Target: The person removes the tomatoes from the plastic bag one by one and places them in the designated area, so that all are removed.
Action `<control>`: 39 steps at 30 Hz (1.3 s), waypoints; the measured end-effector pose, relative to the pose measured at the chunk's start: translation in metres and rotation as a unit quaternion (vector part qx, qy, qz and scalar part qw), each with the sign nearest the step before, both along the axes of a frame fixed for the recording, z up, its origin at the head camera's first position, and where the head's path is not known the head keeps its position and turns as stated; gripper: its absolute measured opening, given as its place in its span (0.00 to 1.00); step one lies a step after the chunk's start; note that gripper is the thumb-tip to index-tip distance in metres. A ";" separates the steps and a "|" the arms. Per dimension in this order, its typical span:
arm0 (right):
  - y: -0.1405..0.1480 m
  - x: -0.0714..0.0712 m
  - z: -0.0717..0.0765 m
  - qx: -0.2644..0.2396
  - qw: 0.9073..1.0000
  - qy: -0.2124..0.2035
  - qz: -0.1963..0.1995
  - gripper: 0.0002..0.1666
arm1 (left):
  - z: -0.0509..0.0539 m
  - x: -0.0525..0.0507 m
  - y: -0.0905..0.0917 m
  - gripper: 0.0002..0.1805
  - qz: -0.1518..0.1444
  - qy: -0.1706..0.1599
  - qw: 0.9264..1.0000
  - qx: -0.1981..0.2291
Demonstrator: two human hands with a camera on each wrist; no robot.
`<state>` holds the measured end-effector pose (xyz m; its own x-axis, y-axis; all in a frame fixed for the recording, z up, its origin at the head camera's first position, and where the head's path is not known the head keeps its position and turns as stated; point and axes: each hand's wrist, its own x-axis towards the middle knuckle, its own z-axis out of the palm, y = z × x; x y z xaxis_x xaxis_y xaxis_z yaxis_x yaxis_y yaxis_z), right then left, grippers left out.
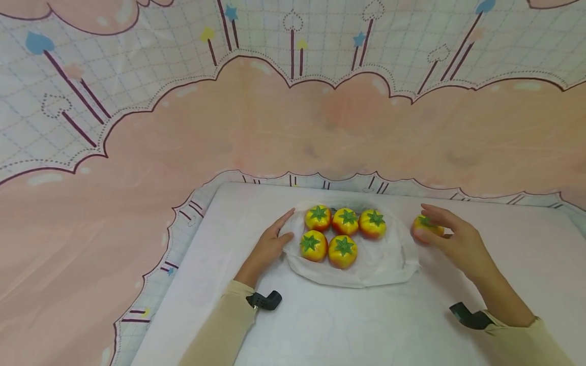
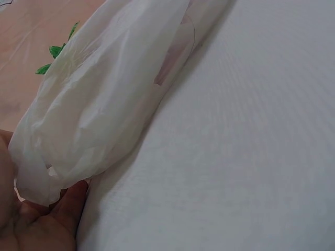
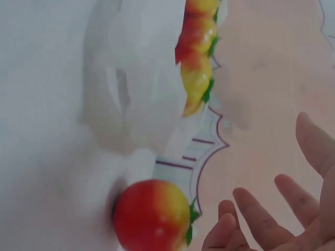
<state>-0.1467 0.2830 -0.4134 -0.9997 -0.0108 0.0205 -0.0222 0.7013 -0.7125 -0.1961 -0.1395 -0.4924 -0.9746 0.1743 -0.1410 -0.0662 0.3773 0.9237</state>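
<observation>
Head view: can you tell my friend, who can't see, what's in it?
A person's right hand hovers close to a red-and-yellow fruit on a white table, beside a white bag holding five similar fruits. The left hand touches the bag's left edge. Behind the table is a peach-coloured patterned backdrop.

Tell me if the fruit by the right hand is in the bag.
Out: the right wrist view shows it, the fruit, apart from the bag.
</observation>
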 end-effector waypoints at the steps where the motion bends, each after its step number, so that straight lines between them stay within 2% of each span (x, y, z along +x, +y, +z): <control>1: -0.003 0.000 -0.001 0.001 1.000 0.002 0.006 0.43 | 0.000 0.000 0.000 0.33 0.000 0.001 1.000 0.000; 4: -0.012 -0.001 -0.003 0.002 1.000 0.000 0.015 0.42 | 0.000 -0.001 -0.001 0.33 -0.002 0.002 1.000 0.003; 11: -0.027 -0.006 -0.007 -0.024 0.999 -0.032 0.030 0.44 | 0.000 -0.001 -0.001 0.33 -0.005 0.008 1.000 0.003; 21: -0.040 -0.013 -0.014 -0.037 0.997 -0.040 0.048 0.43 | -0.001 -0.001 0.000 0.33 -0.003 0.004 1.000 0.001; 31: -0.051 -0.023 -0.019 -0.052 0.995 -0.064 0.053 0.45 | -0.001 -0.001 -0.001 0.33 -0.005 0.004 1.000 0.003; 39: -0.055 -0.032 -0.030 -0.057 0.994 -0.080 0.055 0.47 | -0.002 -0.002 -0.002 0.33 -0.009 0.000 1.000 0.014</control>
